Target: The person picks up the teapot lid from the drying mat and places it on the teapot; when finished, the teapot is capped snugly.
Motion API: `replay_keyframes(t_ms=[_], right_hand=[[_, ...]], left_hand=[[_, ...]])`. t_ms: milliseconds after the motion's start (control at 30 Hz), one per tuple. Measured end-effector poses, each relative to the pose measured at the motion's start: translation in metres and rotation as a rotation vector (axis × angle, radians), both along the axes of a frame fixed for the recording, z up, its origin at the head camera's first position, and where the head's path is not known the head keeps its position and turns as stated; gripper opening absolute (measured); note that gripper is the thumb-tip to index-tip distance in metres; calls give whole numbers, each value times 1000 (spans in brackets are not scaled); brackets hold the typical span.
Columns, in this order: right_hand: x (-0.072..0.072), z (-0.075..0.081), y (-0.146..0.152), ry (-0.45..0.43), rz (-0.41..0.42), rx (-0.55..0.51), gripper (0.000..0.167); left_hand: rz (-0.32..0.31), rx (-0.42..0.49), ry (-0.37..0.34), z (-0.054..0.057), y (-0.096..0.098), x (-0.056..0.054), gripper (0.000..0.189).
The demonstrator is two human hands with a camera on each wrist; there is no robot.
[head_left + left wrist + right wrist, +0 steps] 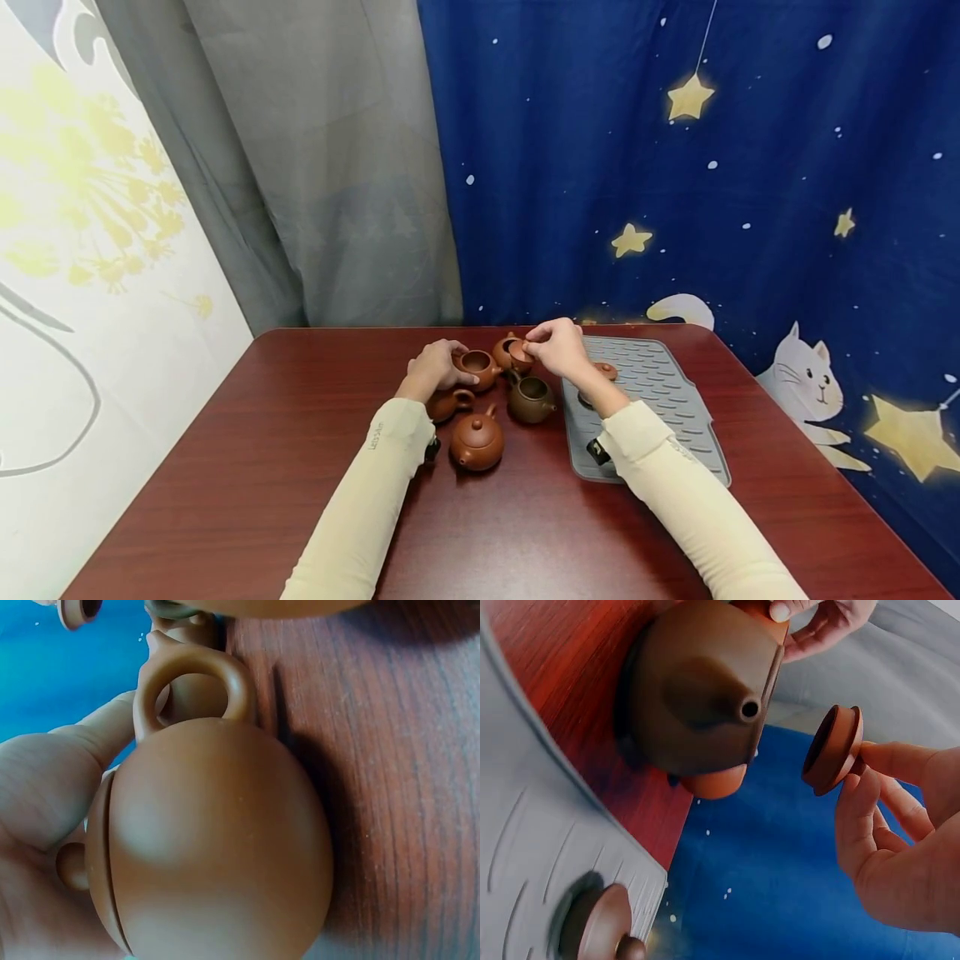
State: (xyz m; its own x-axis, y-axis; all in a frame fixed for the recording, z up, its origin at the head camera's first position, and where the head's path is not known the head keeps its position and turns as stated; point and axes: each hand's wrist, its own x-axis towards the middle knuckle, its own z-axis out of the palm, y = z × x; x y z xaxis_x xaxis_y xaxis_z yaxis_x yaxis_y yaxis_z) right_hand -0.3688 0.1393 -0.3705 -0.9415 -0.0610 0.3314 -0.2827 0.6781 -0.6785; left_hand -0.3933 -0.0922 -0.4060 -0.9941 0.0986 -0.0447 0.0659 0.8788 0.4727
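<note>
My right hand (558,346) pinches a reddish-brown teapot lid (834,750) by its knob, up off the table and tilted on edge. Behind that lid in the head view stands an open reddish-brown teapot (504,353). With thumb and fingers, my left hand (438,365) grips the side of another lidless teapot (486,379). Just below the left palm is a lidded brown teapot (217,832), mostly covered by the hand in the head view. A dark olive-brown teapot (531,402), also lidless, stands between the hands.
Nearest to me on the dark red table (225,467) stands a lidded reddish-brown teapot (477,443). A grey ridged mat (667,383) lies at the right under my right forearm. On it are an orange-brown lid (606,371) and a dark brown lid (604,926). Curtains hang behind the table.
</note>
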Motion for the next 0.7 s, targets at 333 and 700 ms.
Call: replay_keyframes(t_ms=[333,700], right_hand=[[-6,-1,-24,-42,24,11,8],[-17,2,-46,-73,36,66,6]], left_hand=[[-4,21,3,1,1,4,64],[4,24,1,3,0,4,64]])
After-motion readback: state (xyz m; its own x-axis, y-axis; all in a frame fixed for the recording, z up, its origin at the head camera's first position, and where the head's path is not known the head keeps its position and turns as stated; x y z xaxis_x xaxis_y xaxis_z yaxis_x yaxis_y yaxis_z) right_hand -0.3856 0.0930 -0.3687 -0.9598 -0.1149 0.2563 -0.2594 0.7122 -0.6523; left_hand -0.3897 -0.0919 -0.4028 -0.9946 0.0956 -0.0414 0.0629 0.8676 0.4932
